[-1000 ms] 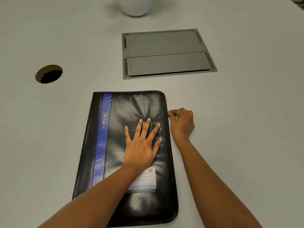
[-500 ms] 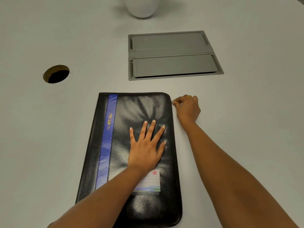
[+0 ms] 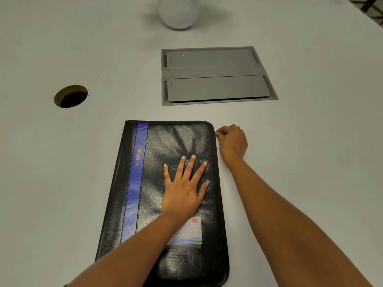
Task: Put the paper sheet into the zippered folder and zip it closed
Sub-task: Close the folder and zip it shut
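Observation:
A black zippered folder (image 3: 178,141) with a blue stripe and a label lies flat and closed on the white table. My left hand (image 3: 184,187) presses flat on its cover, fingers spread. My right hand (image 3: 233,141) sits beside the folder's right edge near the far right corner, thumb and fingers pinched on the small zipper pull (image 3: 216,133). The paper sheet is not visible.
A grey recessed cable hatch (image 3: 215,75) lies in the table beyond the folder. A round cable hole (image 3: 70,96) opens at the left. A white rounded object (image 3: 178,11) stands at the far edge.
My right hand has slid away from me along the folder's right edge, from the middle up to the far right corner, keeping its pinch. My left hand has stayed pressed on the cover.

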Demonstrator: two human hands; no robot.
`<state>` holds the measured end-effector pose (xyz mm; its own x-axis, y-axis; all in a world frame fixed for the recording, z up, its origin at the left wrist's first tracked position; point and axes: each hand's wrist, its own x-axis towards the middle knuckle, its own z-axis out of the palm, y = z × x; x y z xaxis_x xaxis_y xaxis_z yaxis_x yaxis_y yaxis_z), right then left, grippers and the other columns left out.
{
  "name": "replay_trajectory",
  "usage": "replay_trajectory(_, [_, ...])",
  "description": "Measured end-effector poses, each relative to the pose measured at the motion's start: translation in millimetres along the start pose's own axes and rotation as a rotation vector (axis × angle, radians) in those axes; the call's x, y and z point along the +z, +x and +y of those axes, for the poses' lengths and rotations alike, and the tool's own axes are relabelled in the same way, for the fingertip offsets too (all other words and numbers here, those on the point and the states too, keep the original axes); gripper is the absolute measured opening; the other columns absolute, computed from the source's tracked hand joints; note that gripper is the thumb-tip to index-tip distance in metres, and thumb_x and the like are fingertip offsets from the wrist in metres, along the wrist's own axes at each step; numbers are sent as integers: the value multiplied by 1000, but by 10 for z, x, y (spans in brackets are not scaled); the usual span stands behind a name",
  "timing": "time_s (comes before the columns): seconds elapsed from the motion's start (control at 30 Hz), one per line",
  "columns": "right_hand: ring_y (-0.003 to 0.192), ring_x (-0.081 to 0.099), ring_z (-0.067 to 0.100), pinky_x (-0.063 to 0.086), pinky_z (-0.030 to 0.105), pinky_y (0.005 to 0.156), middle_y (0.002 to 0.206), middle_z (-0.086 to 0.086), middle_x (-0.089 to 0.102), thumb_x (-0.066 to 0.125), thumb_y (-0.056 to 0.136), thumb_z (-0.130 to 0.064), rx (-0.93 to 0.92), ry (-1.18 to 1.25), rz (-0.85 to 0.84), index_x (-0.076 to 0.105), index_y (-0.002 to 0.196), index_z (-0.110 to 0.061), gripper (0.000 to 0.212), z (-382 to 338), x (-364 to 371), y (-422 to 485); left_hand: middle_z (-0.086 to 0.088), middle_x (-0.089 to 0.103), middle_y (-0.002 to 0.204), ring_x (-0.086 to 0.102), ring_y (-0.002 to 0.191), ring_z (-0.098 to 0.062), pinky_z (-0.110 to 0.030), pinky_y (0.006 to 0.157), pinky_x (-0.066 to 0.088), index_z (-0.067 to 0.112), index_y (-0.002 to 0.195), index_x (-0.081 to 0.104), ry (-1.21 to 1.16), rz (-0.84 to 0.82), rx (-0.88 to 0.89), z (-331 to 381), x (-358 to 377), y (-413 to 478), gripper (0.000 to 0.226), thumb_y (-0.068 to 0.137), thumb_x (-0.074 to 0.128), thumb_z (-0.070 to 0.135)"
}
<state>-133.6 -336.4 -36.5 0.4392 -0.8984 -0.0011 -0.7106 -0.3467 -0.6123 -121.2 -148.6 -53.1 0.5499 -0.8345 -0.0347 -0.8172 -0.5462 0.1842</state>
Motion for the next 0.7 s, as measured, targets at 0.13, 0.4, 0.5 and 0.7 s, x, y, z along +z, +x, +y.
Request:
replay_trajectory(0.13, [99, 57, 28, 40, 31, 81, 108, 13, 63, 52, 90, -18, -25, 51, -30, 69, 102, -12, 21, 21, -10, 7, 7, 24, 153, 15, 143, -17, -57, 112, -2, 39, 139, 27, -56, 6, 0, -20, -25, 73, 53, 89, 25, 56])
replay_trajectory(0.4, [91, 55, 24, 26, 18, 68, 92, 14, 65, 59, 85, -12, -129, 83, -75, 71, 91, -10, 14, 101, -25, 108, 5, 1, 158, -3, 145, -19, -61, 110, -5, 37, 145, 6, -7, -29, -48, -398, -74, 508, 69, 84, 13, 69])
replay_trajectory(0.5, [89, 54, 22, 23, 15, 65, 91, 14, 64, 58, 85, -12, -151, 94, -72, 71, 90, -9, 14, 114, -13, 138, 5, -1, 158, -5, 145, -19, -61, 109, -7, 37, 145, 0, 24, -27, -30, -415, -25, 487, 72, 81, 3, 70])
replay_trajectory(0.7, [90, 55, 25, 23, 12, 66, 97, 16, 63, 54, 86, -7, -141, 86, -71, 69, 92, -4, 16, -12, 57, 237, 5, -3, 158, -6, 145, -19, -60, 107, -12, 38, 144, -3, 35, -21, -31, -423, 3, 492, 72, 80, 0, 70])
